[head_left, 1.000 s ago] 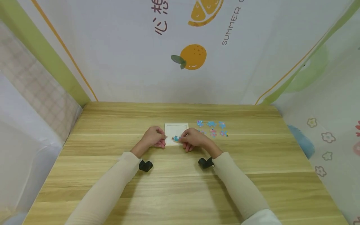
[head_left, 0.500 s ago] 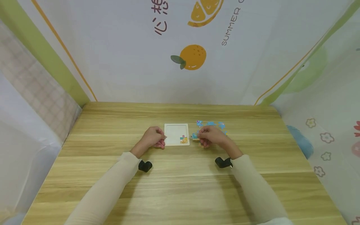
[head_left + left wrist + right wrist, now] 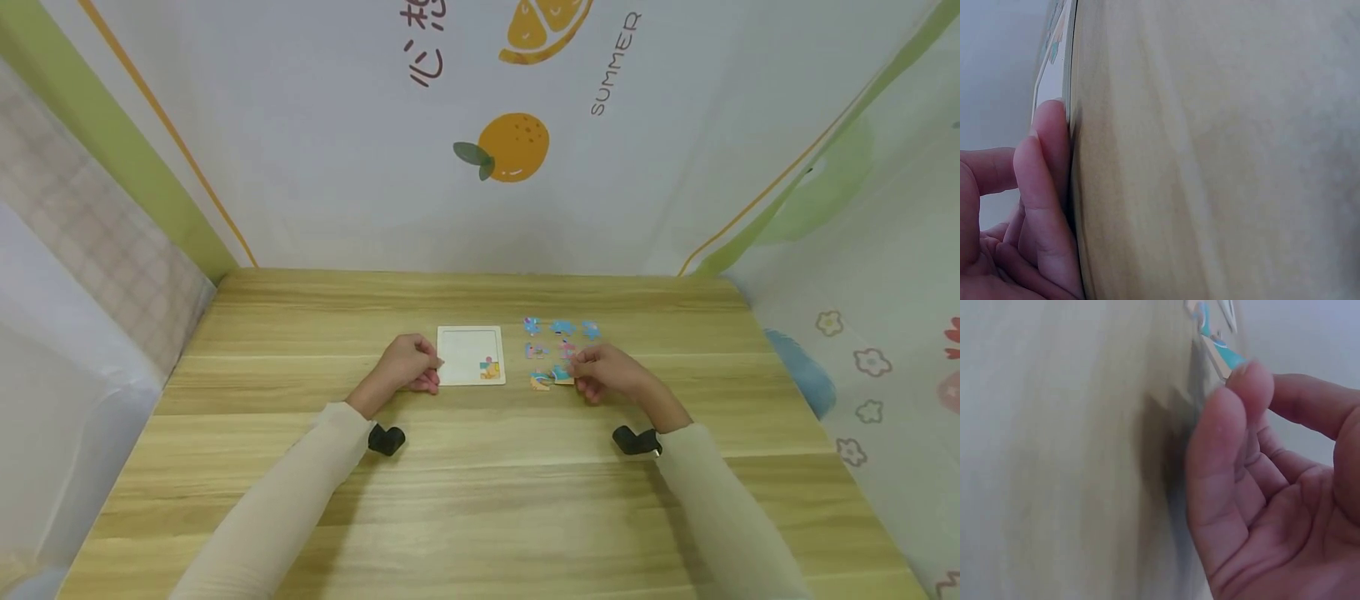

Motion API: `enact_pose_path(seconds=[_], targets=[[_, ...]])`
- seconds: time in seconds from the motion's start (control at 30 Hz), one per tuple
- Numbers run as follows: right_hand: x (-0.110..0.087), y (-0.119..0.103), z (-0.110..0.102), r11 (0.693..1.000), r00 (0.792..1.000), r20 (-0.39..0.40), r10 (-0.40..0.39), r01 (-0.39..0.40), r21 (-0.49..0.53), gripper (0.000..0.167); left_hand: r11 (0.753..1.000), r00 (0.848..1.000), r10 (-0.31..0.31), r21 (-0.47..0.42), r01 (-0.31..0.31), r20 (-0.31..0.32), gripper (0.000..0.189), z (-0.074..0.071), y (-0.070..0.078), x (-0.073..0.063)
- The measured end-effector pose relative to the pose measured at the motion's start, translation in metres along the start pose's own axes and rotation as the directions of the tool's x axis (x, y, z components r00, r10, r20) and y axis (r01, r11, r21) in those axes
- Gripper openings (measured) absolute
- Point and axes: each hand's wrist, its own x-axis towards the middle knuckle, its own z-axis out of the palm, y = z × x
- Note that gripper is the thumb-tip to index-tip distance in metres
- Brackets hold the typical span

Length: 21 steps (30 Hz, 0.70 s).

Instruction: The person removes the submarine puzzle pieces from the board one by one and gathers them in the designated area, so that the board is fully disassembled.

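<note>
A white square puzzle tray [image 3: 461, 346] lies flat in the head view, with a joined orange and teal puzzle piece [image 3: 490, 369] in its lower right corner. My left hand [image 3: 407, 364] holds the tray's left edge between thumb and fingers; the left wrist view shows its fingertips against that edge. To the right of the tray, my right hand [image 3: 611, 372] pinches a teal and tan puzzle piece [image 3: 1229, 357] by its edge, tilted just over the table. Its far end is close to a tan and blue piece [image 3: 539, 381]; whether they touch I cannot tell.
Several loose blue and pink puzzle pieces [image 3: 561, 327] lie in rows right of the tray. They rest on a wooden table [image 3: 480, 500]. A white printed curtain [image 3: 337, 167] stands behind its back edge. Black wrist mounts [image 3: 386, 439] sit at both cuffs.
My right hand has moved right, away from the tray to the loose pieces, carrying the teal piece. The corner piece in the tray has come into sight. My left hand stays put.
</note>
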Motion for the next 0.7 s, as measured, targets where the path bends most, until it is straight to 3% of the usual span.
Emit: enact_pose_path(seconds=[0.47, 0.7], targets=[[-0.0052, 0.0094, -0.0034, 0.998, 0.998, -0.024, 0.054, -0.055, -0.017, 0.023, 1.000, 1.000, 0.009, -0.013, -0.009, 0.028, 0.016, -0.0017, 0.0010, -0.0013], [-0.0078, 0.0111, -0.0025, 0.999, 0.998, -0.062, 0.019, -0.021, -0.027, 0.023, 1.000, 1.000, 0.008, -0.008, -0.007, 0.025, 0.016, -0.0012, 0.0003, -0.0012]])
